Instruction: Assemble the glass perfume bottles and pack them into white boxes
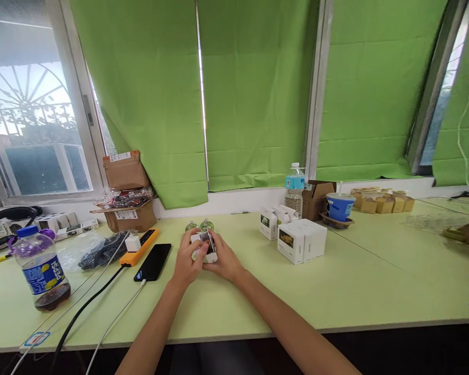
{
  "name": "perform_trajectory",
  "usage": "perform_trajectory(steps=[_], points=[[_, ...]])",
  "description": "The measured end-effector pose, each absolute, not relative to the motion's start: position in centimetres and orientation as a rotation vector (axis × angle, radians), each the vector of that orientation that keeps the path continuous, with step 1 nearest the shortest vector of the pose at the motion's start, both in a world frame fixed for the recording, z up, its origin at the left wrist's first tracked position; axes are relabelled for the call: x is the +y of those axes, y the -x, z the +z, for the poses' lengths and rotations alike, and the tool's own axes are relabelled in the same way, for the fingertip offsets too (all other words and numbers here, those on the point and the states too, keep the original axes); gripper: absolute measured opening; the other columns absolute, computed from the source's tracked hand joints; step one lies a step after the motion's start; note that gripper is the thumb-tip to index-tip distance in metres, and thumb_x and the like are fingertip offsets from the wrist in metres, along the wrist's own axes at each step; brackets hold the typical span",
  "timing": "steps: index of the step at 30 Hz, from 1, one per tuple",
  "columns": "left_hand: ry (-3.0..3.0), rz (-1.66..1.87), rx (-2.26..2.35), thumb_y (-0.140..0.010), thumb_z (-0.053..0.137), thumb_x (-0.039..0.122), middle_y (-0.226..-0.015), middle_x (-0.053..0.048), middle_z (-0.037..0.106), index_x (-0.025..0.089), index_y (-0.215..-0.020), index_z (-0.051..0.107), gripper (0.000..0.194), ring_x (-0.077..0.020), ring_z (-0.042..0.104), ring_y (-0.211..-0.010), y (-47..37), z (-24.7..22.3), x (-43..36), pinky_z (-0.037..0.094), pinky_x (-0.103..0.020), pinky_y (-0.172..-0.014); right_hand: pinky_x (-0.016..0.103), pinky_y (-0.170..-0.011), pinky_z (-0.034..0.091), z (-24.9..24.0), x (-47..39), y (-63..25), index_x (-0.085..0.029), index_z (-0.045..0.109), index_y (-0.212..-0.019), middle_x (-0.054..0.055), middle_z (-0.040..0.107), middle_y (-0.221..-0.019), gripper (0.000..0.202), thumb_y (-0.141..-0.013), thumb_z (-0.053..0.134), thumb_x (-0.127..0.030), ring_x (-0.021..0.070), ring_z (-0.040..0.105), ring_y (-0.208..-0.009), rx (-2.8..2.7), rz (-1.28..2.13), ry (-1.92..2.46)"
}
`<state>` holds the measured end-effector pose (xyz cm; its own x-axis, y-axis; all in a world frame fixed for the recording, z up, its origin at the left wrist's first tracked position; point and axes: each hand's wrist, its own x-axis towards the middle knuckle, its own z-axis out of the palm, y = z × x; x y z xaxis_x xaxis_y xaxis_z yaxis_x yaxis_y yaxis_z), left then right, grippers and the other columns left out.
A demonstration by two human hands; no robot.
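Both hands are around a small white box (211, 257) with a dark picture panel, above the table's middle. My left hand (186, 259) grips its left side, with the thumb across the front. Along the right side and underneath, the fingers of my right hand (227, 260) are wrapped. What lies inside the box, if anything, I cannot make out. Just beyond the fingers stand small clear-green glass objects (207, 225), partly hidden by the hands. Right of the hands, white cartons (291, 244) with picture labels stand close together, and more white cartons (268, 224) are behind them.
On the left are a Pepsi bottle (42, 276), a black phone (153, 262) on a white cable, an orange power strip (140, 247) and cardboard boxes (130, 216). At the back right stand a water bottle (294, 190), a blue cup (339, 207) and small brown boxes (384, 203).
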<state>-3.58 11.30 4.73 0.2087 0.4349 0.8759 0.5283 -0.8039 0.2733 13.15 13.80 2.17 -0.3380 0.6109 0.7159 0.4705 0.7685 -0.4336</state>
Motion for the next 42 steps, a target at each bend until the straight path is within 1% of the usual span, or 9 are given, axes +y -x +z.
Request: perform_trajectory(steps=[7, 12, 16, 21, 25, 30, 35, 38, 42], points=[[2.388, -1.581, -0.912, -0.095, 0.054, 0.029, -0.139, -0.01, 0.047, 0.024, -0.103, 0.07, 0.019, -0.0265, 0.048, -0.126, 3.4, 5.0, 11.2, 0.044, -0.048, -0.103, 0.046, -0.101, 0.047, 2.0, 14.1, -13.4, -0.026, 0.016, -0.155, 0.014, 0.046, -0.141, 0.106, -0.07, 0.079, -0.031, 0.03, 0.053, -0.122, -1.969, 0.308, 0.815], [2.384, -1.485, -0.908, -0.092, 0.06, 0.034, -0.139, -0.01, 0.047, 0.024, -0.101, 0.07, 0.017, -0.0293, 0.047, -0.128, 3.4, 5.3, 11.1, 0.044, -0.05, -0.103, 0.046, -0.107, 0.041, 2.1, 14.1, -13.4, -0.024, 0.023, -0.153, 0.014, 0.044, -0.146, 0.098, -0.072, 0.078, -0.031, 0.0295, 0.049, -0.128, -1.938, 0.422, 0.747], [2.419, -1.508, -0.894, -0.09, 0.062, 0.034, -0.141, -0.011, 0.046, 0.025, -0.111, 0.066, 0.024, -0.0304, 0.047, -0.129, 3.4, 5.1, 11.0, 0.043, -0.052, -0.104, 0.04, -0.099, 0.047, 2.9, 13.7, -13.6, -0.022, 0.046, -0.139, 0.009, 0.059, -0.131, 0.07, -0.075, 0.073, -0.029, 0.0252, 0.058, -0.114, -1.931, 0.603, 0.655], [2.382, -1.766, -0.918, -0.085, 0.069, 0.034, -0.138, -0.015, 0.049, 0.023, -0.136, 0.044, 0.057, -0.0304, 0.046, -0.131, 3.1, 4.7, 11.2, 0.045, -0.048, -0.102, 0.037, -0.087, 0.052, 3.3, 14.0, -14.4, -0.017, 0.067, -0.111, 0.004, 0.071, -0.106, 0.039, -0.074, 0.07, -0.03, 0.0243, 0.064, -0.099, -1.909, 0.968, 0.784], [2.39, -1.881, -1.015, -0.083, 0.071, 0.036, -0.131, -0.015, 0.055, 0.022, -0.133, 0.045, 0.058, -0.0269, 0.058, -0.116, 3.0, 4.3, 11.5, 0.054, -0.037, -0.085, 0.037, -0.084, 0.052, 3.4, 14.8, -15.6, -0.017, 0.072, -0.106, 0.002, 0.073, -0.098, 0.04, -0.067, 0.072, -0.027, 0.0248, 0.066, -0.095, -1.855, 1.201, 0.861], [2.355, -1.851, -1.096, -0.082, 0.073, 0.037, -0.117, -0.01, 0.062, 0.022, -0.123, 0.052, 0.049, -0.0179, 0.063, -0.085, 3.0, 4.0, 11.3, 0.053, -0.031, -0.071, 0.039, -0.09, 0.051, 4.0, 14.8, -16.8, -0.018, 0.071, -0.108, 0.005, 0.072, -0.107, 0.046, -0.065, 0.077, -0.032, 0.0257, 0.066, -0.1, -1.868, 1.376, 0.757], [2.392, -1.825, -1.044, -0.087, 0.067, 0.035, -0.107, -0.007, 0.065, 0.022, -0.112, 0.058, 0.03, -0.0154, 0.061, -0.078, 3.1, 4.1, 11.4, 0.051, -0.03, -0.071, 0.035, -0.074, 0.054, 4.4, 14.5, -16.8, -0.02, 0.057, -0.111, 0.005, 0.069, -0.101, 0.06, -0.063, 0.084, -0.044, 0.021, 0.066, -0.087, -1.726, 1.035, 0.794], [2.398, -1.882, -1.071, -0.09, 0.063, 0.034, -0.098, -0.005, 0.066, 0.021, -0.112, 0.059, 0.026, -0.0158, 0.06, -0.077, 3.0, 4.0, 11.8, 0.051, -0.029, -0.07, 0.031, -0.068, 0.052, 4.7, 14.0, -16.5, -0.022, 0.052, -0.098, 0.001, 0.062, -0.088, 0.05, -0.068, 0.081, -0.049, 0.0166, 0.06, -0.075, -1.593, 0.556, 0.835], [2.386, -1.95, -1.083, -0.094, 0.057, 0.034, -0.095, -0.006, 0.066, 0.02, -0.104, 0.062, 0.018, -0.0174, 0.061, -0.082, 2.7, 4.0, 11.9, 0.051, -0.03, -0.072, 0.031, -0.069, 0.05, 5.3, 12.9, -15.9, -0.023, 0.056, -0.088, 0.003, 0.057, -0.089, 0.031, -0.081, 0.07, -0.05, 0.0184, 0.056, -0.081, -1.682, 0.221, 0.756]])
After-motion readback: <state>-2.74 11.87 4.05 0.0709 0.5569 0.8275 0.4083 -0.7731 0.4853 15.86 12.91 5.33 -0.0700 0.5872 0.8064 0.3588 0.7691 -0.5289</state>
